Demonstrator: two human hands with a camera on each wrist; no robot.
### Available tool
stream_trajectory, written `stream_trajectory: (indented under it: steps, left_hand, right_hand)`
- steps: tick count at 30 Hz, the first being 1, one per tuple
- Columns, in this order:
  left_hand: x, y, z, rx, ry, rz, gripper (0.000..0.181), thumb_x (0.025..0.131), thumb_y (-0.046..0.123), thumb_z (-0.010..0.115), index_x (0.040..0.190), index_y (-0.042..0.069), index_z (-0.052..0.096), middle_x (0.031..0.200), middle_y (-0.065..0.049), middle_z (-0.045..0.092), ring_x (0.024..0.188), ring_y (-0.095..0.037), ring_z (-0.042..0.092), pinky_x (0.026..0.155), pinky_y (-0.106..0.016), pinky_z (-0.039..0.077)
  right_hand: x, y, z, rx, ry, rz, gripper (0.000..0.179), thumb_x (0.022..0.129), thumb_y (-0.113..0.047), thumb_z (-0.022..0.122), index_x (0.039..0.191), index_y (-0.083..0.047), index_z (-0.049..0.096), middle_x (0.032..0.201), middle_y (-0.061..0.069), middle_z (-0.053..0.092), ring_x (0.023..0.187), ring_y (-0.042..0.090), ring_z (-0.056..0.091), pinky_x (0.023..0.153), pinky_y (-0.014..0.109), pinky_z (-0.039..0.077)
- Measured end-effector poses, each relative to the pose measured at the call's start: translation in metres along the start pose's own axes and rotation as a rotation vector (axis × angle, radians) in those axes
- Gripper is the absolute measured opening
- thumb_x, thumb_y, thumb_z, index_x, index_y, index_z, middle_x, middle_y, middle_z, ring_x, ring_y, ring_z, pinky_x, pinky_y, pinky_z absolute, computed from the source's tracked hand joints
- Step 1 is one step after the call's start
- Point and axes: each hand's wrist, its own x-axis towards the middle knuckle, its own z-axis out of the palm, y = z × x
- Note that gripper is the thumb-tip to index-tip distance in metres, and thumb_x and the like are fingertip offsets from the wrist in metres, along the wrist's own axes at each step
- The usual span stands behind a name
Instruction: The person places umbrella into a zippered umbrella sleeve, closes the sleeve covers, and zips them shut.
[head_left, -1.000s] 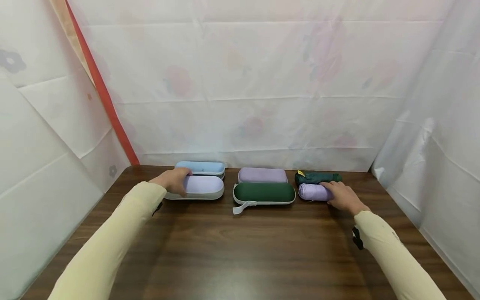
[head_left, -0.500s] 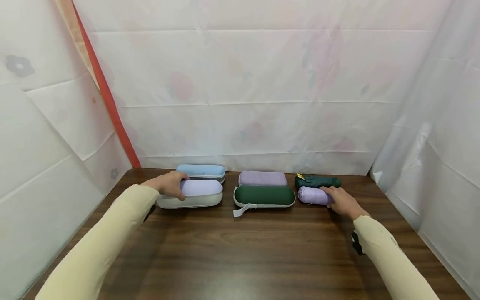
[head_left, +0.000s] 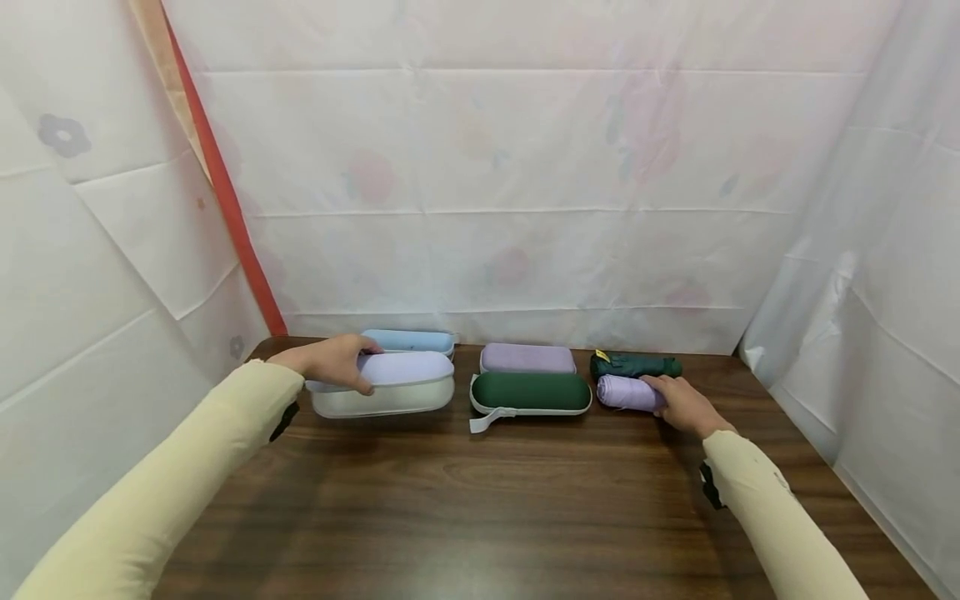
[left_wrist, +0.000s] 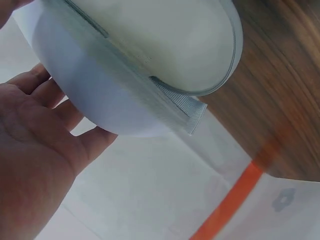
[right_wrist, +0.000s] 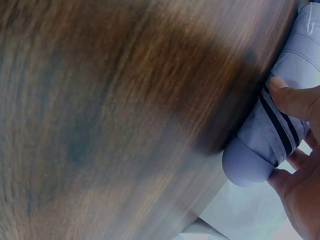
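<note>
My left hand (head_left: 333, 362) grips a hard zip case (head_left: 405, 367) with a lavender lid and a whitish lower half. In the head view the case is tilted, its underside raised above the tabletop. The left wrist view has the fingers spread along the lavender lid (left_wrist: 95, 90), with a grey ribbed tab (left_wrist: 192, 112) at the seam. Over on the right, my right hand (head_left: 686, 404) holds a lavender folded umbrella (head_left: 628, 392) lying on the table. In the right wrist view, thumb and fingers close around its black-striped sleeve, near the rounded end cap (right_wrist: 247, 162).
A light blue case (head_left: 412, 340) stands behind the lifted one. In the middle, a green zip case (head_left: 531, 392) with a white strap sits in front of a purple case (head_left: 527, 358). A dark green folded umbrella (head_left: 637, 365) lies behind the lavender one. Curtains (head_left: 480, 167) enclose the brown table (head_left: 480, 500).
My left hand has lifted and tilted the lavender case off the table, bringing it nearer and showing more of its whitish lower half. My right hand stays at the umbrella.
</note>
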Motion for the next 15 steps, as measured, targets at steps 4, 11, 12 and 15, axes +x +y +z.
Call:
stream_trajectory:
  steps: [4,11,12,15]
  left_hand:
    - [-0.003,0.018,-0.004,-0.013,-0.009,0.037,0.064,0.076,0.023,0.074,0.130,-0.004,0.052,0.119,-0.015,0.057,0.098,-0.025,0.054,0.084,-0.043,0.044]
    - [0.004,0.053,0.000,-0.082,-0.082,0.081,0.067,0.080,0.026,0.072,0.137,-0.002,0.048,0.121,-0.010,0.058,0.098,-0.019,0.055,0.083,-0.038,0.045]
    - [0.006,0.058,0.001,-0.088,-0.089,0.082,0.067,0.081,0.027,0.072,0.137,-0.001,0.048,0.122,-0.010,0.058,0.099,-0.018,0.055,0.084,-0.038,0.045]
    - [0.016,0.071,0.006,-0.115,-0.109,0.096,0.065,0.083,0.027,0.070,0.138,0.001,0.048,0.123,-0.008,0.058,0.102,-0.017,0.055,0.086,-0.037,0.045]
  right_hand:
    - [0.003,0.003,0.000,-0.003,-0.003,-0.004,0.054,0.075,0.006,0.071,0.126,0.007,0.054,0.116,0.030,0.057,0.105,0.049,0.052,0.089,0.058,0.040]
    - [0.004,0.009,0.001,-0.018,-0.004,-0.027,0.054,0.075,0.006,0.071,0.127,0.008,0.053,0.115,0.030,0.057,0.104,0.049,0.052,0.089,0.058,0.040]
    - [0.004,0.010,0.001,-0.017,-0.003,-0.027,0.055,0.075,0.006,0.071,0.127,0.008,0.053,0.116,0.030,0.057,0.104,0.049,0.052,0.089,0.058,0.040]
    - [0.003,0.011,-0.001,-0.015,0.002,-0.018,0.055,0.075,0.006,0.071,0.127,0.009,0.053,0.117,0.031,0.056,0.105,0.050,0.052,0.089,0.059,0.040]
